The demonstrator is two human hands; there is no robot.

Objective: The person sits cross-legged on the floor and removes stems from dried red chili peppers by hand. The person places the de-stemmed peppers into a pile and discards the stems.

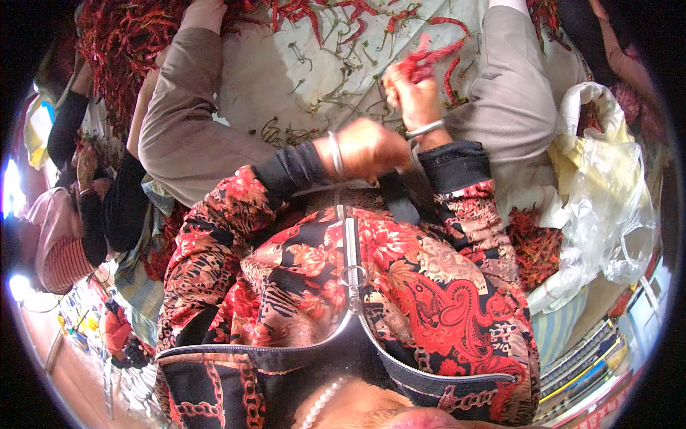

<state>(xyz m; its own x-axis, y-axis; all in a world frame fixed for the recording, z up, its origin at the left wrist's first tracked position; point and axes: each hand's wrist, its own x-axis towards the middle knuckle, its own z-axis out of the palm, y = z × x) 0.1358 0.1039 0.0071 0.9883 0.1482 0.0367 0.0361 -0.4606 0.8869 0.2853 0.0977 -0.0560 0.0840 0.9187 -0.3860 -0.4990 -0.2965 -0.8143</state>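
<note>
My right hand [415,99], blurred by motion and with a metal bangle at the wrist, grips several dried red chili peppers [426,60] that stick out beyond the fingers. My left hand [372,149] is curled just below it, in front of my lap. It is blurred too, and I cannot tell whether anything is inside it. Between my spread legs lies a pale sheet [252,80], strewn with loose green-brown chili stems [343,99]. More red chilies [353,24] lie at its far side, and one long chili [452,80] hangs near my right hand.
A large heap of red chilies [126,53] rises at upper left, near another person's arms [72,123]. A white plastic bag [605,198] stands by my right knee, with a chili pile [536,249] beside my hip. Another person's arm [621,59] is at upper right.
</note>
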